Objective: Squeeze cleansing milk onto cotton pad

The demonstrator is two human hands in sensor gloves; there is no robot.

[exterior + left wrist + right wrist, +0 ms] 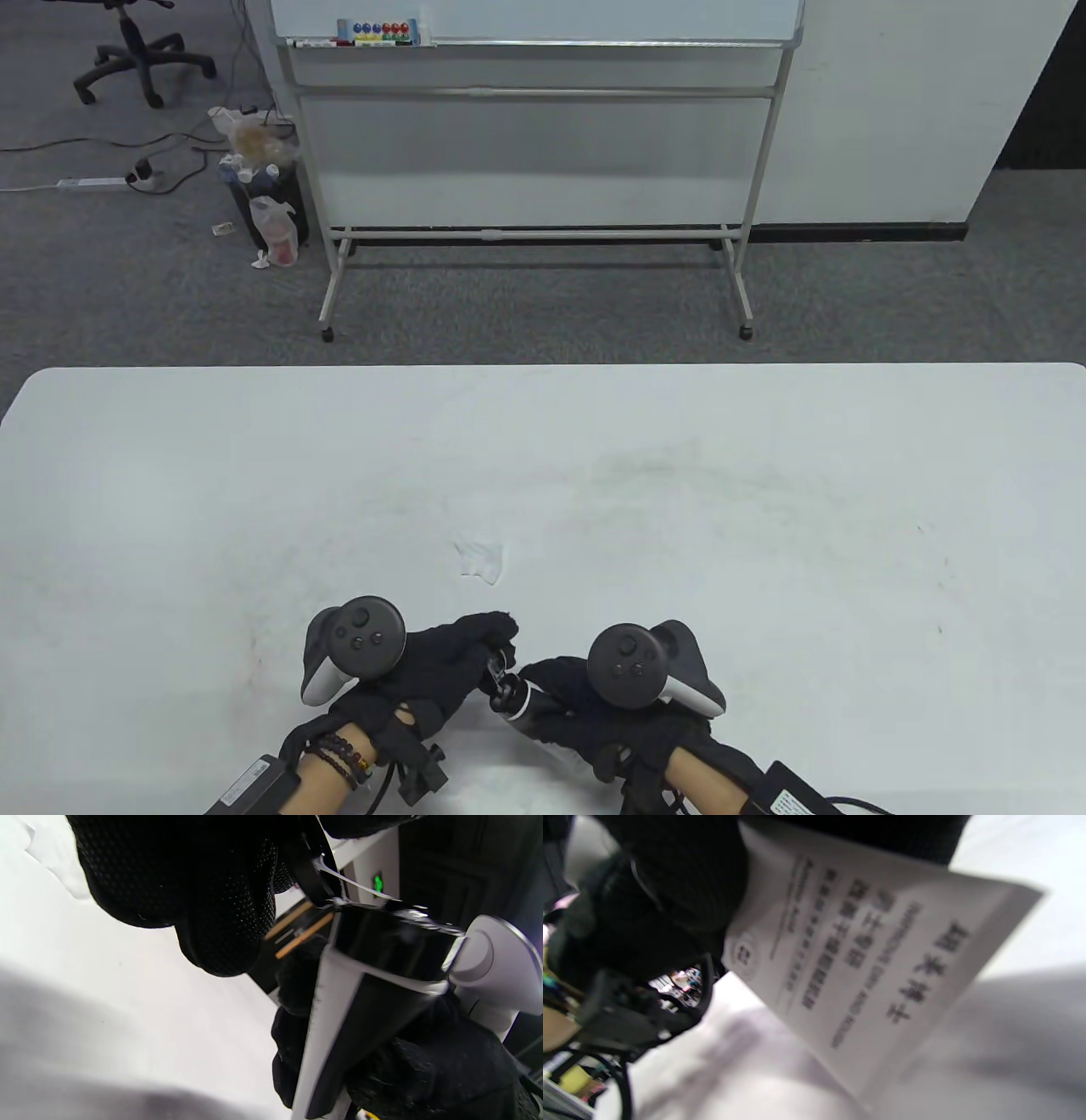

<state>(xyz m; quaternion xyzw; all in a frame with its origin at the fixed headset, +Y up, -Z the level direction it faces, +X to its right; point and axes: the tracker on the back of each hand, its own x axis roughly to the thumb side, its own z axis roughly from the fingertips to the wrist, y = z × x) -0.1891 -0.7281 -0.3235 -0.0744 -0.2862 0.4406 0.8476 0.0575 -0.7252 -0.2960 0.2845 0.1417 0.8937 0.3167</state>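
Observation:
My right hand (560, 692) grips a cleansing milk tube (514, 701) near the table's front edge, cap end pointing left. The right wrist view shows the tube's white flat end with printed text (865, 955) under my fingers (683, 891). My left hand (496, 654) pinches at the tube's black cap (390, 942). In the left wrist view a thin black lid (312, 870) stands tilted off the cap, next to my left fingers (220, 899). A white cotton pad (479, 562) lies flat on the table just beyond both hands.
The white table (764, 509) spreads wide on both sides and beyond the hands. Past its far edge stand a whiteboard on a metal frame (534, 170), a bin with bags (263, 204) and an office chair (136, 51) on grey carpet.

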